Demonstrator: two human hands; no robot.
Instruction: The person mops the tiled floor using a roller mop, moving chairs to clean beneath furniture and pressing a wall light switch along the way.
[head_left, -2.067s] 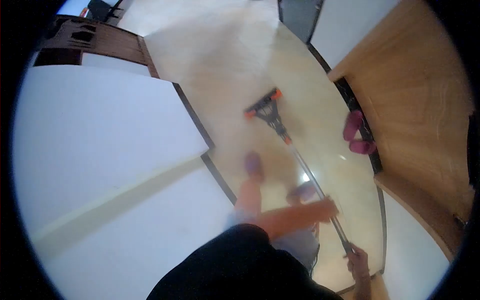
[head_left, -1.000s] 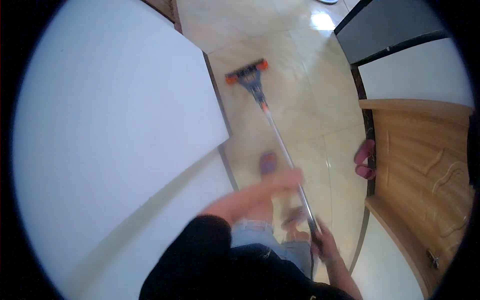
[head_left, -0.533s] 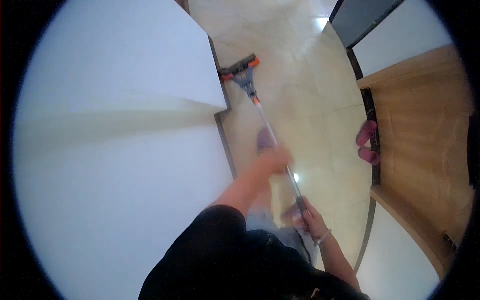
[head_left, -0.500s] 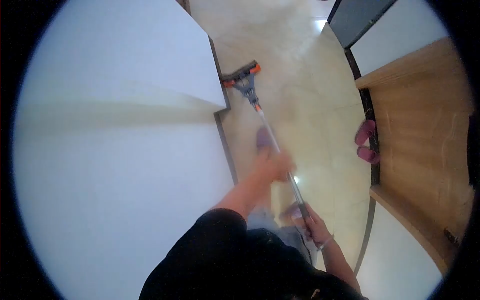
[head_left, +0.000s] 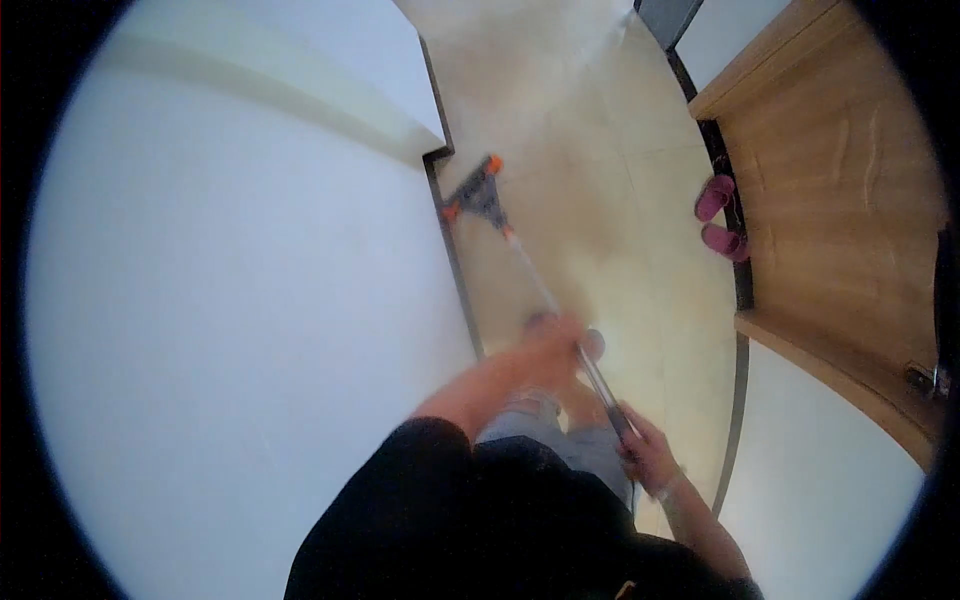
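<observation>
A floor mop (head_left: 484,196) with a dark grey and orange head slants across the tiled floor, one end of the head against the dark baseboard on the left. My left hand (head_left: 560,342), blurred by motion, is closed around the middle of the silvery mop pole (head_left: 595,375). Farther down, by the dark grip near the pole's end, my right hand (head_left: 650,455) is wrapped round it. A band circles my right wrist. My feet show partly beneath my left hand and the pole.
A white wall (head_left: 250,300) with a protruding corner (head_left: 440,148) runs along the left. To the right, a wooden door (head_left: 840,190) is set in a frame over a dark sill. Two pink slippers (head_left: 715,198) lie by that sill. Pale tiled floor (head_left: 670,300) stretches between.
The mop head has come back from beyond the wall corner to the near side of it and turned more steeply. The corner and slippers sit higher in view. Both hands keep their hold.
</observation>
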